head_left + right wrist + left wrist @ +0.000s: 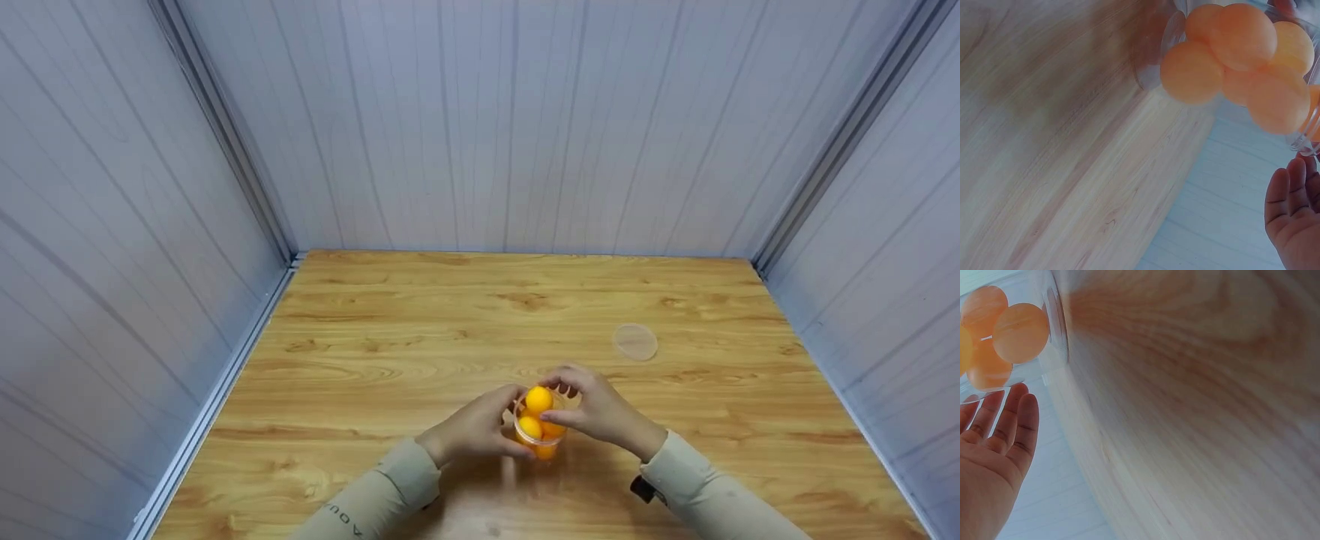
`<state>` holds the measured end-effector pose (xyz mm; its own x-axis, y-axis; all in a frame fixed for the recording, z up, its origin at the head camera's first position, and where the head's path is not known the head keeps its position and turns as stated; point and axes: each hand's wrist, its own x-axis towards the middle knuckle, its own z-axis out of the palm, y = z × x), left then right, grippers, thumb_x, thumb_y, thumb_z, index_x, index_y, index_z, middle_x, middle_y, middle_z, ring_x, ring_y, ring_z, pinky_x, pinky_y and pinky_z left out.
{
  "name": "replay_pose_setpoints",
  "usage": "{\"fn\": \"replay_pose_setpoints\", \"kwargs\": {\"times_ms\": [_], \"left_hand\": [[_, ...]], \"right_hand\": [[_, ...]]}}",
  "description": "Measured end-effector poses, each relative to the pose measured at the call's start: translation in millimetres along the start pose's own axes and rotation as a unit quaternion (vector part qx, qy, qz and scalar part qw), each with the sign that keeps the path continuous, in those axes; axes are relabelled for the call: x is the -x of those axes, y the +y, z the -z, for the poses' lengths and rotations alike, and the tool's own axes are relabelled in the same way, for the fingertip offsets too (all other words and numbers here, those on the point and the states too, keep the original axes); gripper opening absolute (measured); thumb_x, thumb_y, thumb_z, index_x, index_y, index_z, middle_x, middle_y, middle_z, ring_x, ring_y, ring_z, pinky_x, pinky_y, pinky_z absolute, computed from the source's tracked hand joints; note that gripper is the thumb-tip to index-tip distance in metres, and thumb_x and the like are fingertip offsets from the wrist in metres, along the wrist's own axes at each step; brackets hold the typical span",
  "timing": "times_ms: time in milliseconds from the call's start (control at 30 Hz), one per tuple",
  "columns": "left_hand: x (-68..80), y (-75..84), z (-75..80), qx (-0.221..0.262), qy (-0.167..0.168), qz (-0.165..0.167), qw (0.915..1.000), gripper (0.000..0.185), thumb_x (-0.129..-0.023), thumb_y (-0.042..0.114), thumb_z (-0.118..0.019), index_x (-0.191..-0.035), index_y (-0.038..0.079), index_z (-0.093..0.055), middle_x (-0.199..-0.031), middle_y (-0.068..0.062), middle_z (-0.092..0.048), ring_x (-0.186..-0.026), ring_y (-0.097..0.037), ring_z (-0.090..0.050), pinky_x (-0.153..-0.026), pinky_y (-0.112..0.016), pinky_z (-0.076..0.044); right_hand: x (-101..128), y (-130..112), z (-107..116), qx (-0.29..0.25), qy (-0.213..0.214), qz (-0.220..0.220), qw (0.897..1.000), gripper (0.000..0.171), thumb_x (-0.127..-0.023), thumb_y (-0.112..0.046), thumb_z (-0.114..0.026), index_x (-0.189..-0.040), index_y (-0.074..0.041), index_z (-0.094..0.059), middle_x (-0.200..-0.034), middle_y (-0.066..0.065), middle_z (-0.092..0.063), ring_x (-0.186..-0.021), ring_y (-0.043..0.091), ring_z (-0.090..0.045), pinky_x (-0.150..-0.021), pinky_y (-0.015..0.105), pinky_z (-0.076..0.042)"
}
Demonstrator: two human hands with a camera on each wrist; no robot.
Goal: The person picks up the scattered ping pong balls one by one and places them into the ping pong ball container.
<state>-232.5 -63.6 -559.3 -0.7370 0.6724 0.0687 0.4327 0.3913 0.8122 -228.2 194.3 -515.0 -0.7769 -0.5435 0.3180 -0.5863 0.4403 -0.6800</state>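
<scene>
A clear plastic jar (546, 442) with several orange ping-pong balls (529, 427) stands near the middle front of the table. My left hand (480, 427) holds the jar from the left, thumb on the near side and fingers round the far side. From the right, my right hand (600, 409) reaches over the mouth, with thumb and forefinger on either side of the topmost ball (539, 399). I cannot tell whether it pinches that ball or the rim. The right wrist view shows other right-hand fingers (1294, 194) close to the rim, partly cut off by the frame.
A clear round lid (635, 342) lies flat on the wooden table (412, 300), beyond and right of the jar. Pale panel walls (480, 127) enclose the table at the back and both sides. A small black object (643, 489) shows at the right cuff.
</scene>
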Motion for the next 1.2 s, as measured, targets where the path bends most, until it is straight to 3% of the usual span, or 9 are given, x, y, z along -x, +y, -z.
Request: {"fn": "replay_pose_setpoints", "kwargs": {"times_ms": [467,933,1200], "left_hand": [[0.1,-0.1,1.4,-0.009,0.001,-0.005,0.9999,0.074,-0.083,0.040,-0.096,-0.144,0.024,-0.057,-0.134,0.010,-0.066,-0.118,-0.009,-0.061,-0.110,-0.047,-0.054],[1.0,-1.9,1.3,-0.004,0.003,-0.004,1.0000,0.075,-0.083,0.038,-0.096,-0.146,0.025,-0.057,-0.136,0.011,-0.065,-0.120,-0.009,-0.060,-0.110,-0.045,-0.053],[0.2,-0.9,1.5,-0.002,0.001,-0.007,1.0000,0.076,-0.083,0.036,-0.096,-0.146,0.024,-0.056,-0.138,0.010,-0.064,-0.121,-0.009,-0.060,-0.112,-0.047,-0.053]], "right_hand": [[-0.3,1.4,-2.4,0.011,0.000,0.010,1.000,0.037,-0.090,-0.019,-0.090,-0.122,-0.007,-0.077,-0.113,0.006,-0.073,-0.094,0.023,-0.065,-0.080,0.041,-0.060],[-0.4,2.4,-2.5,0.000,0.000,0.010,1.000,0.026,-0.092,-0.020,-0.089,-0.116,-0.014,-0.079,-0.109,0.013,-0.073,-0.092,0.026,-0.063,-0.079,0.040,-0.058],[-0.8,0.3,1.2,0.000,0.003,0.006,1.000,0.027,-0.093,-0.018,-0.088,-0.116,-0.011,-0.078,-0.109,0.011,-0.073,-0.093,0.029,-0.063,-0.081,0.041,-0.058]]}}
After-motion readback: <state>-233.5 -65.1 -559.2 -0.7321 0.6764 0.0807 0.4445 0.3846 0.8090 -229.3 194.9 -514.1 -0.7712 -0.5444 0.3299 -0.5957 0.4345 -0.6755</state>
